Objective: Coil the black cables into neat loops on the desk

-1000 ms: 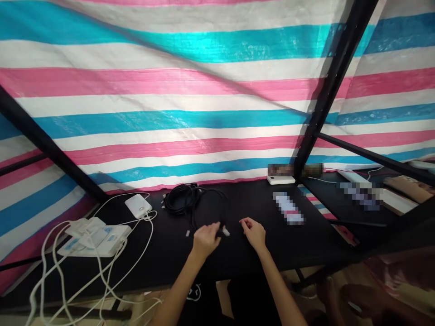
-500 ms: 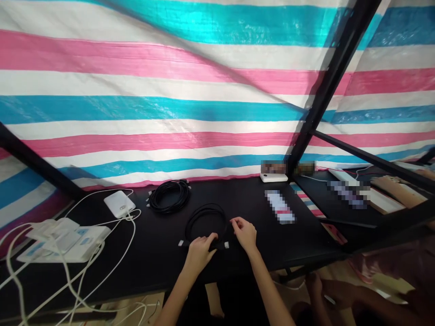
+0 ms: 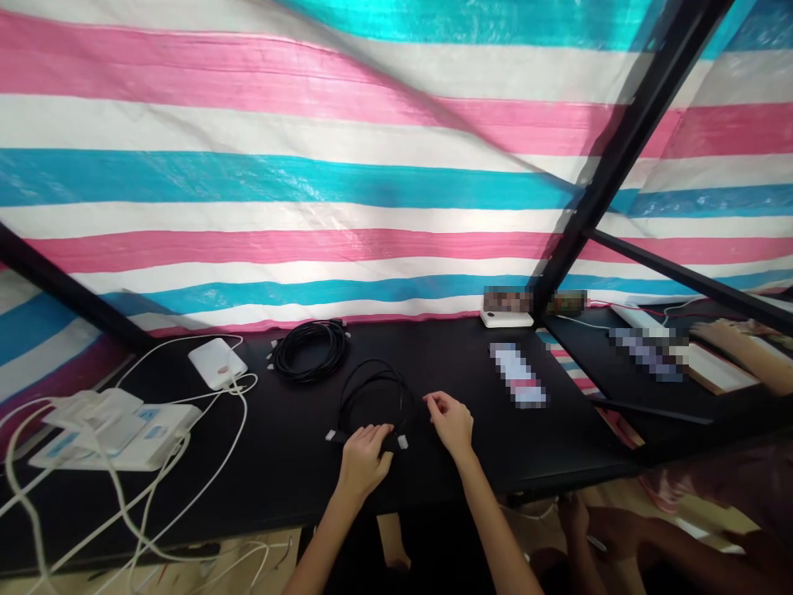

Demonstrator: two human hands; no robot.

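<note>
My left hand [image 3: 365, 457] is closed around the lower part of a looped black cable [image 3: 342, 397] on the black table. One of its silver-ended plugs [image 3: 330, 435] sticks out left of the hand, another plug [image 3: 402, 442] to the right. The loop's upper part leans slightly off the tabletop. To the right of the loop, my right hand [image 3: 451, 423] is held in a pinch, apart from the cable; whether anything thin is between its fingertips I cannot make out. Behind and to the left lies a thicker coiled black cable [image 3: 311, 378] with light plug ends.
At left are a white power bank [image 3: 216, 364], a white power strip [image 3: 167, 450] and tangled white cords [image 3: 244, 421]. A blurred phone [image 3: 517, 376] lies at right, a white device [image 3: 506, 320] at the back. Black posts frame the table [image 3: 266, 479]; another person's arm [image 3: 737, 351] reaches over the neighbouring table.
My left hand has closed tighter on the looped cable, whose right plug has come nearer to the hand. The loop has tilted up a little. The camera view has shifted slightly.
</note>
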